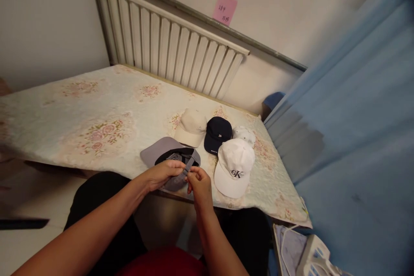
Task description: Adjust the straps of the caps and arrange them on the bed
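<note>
A grey baseball cap (157, 150) lies tipped at the near edge of the table, its brim to the left and its dark inside showing. My left hand (165, 174) is closed on the cap near its back strap (190, 164). Fingers of my right hand (199, 184) pinch the strap's end from the right. Beyond and to the right sit a beige cap (191, 126), a navy cap (218, 131) and a white cap with black "CK" letters (235, 161). A further whitish cap (244, 134) is partly hidden behind the white one.
The table has a floral cloth (106, 112). A radiator (171, 43) stands along the wall behind it, under a pink note (225, 9). A blue curtain (349, 138) hangs at the right. A white plastic object (315, 256) sits low at the right.
</note>
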A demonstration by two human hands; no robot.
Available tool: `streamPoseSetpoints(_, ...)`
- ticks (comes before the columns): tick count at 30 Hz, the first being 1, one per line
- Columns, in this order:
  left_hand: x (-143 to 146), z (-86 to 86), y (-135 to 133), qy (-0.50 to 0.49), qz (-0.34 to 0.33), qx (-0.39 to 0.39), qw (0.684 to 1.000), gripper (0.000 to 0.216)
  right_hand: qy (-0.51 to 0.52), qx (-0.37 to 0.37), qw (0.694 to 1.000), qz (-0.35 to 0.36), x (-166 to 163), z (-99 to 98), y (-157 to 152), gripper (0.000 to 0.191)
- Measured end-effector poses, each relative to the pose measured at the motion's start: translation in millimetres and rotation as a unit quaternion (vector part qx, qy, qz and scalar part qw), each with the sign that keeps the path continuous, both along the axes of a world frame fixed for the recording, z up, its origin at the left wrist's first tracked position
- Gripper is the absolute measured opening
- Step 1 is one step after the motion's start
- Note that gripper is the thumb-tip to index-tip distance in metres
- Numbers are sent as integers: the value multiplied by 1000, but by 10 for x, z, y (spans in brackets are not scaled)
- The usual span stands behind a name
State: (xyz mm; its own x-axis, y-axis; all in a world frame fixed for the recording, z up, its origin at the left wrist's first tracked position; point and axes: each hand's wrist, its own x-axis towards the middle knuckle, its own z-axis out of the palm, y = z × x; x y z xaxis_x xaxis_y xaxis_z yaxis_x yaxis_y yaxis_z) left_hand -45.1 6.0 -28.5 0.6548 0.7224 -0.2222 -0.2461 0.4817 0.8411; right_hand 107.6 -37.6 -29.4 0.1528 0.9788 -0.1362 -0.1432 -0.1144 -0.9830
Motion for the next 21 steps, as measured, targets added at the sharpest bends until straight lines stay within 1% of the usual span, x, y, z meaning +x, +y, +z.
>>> streamPoseSetpoints(4,92,96,14,-39,33,-10,999,32,-7,17,998,-59,9,85,-71,12)
streamPoseSetpoints(6,154,131,30,-52,51,-16,997,34,-19,32,996,-80,13,116,-122,12)
streamPoseSetpoints(8,223,156,45,-65,62,-18,996,36,-33,33,996,-75,17,133,-171,16)
streamPoseSetpoints(11,324,181,51,-80,80,-11,994,34,-39,11,998,-50,23,129,-220,19)
streamPoseSetpoints(13,382,184,42,-83,91,-5,992,31,-37,-2,998,-45,31,115,-231,20)
streamPoseSetpoints(18,478,158,2,-87,79,3,993,33,-19,-14,999,-45,44,86,-210,19)
streamPoseSetpoints(21,512,155,-11,-84,85,-5,993,34,-4,-18,998,-57,41,67,-189,16)
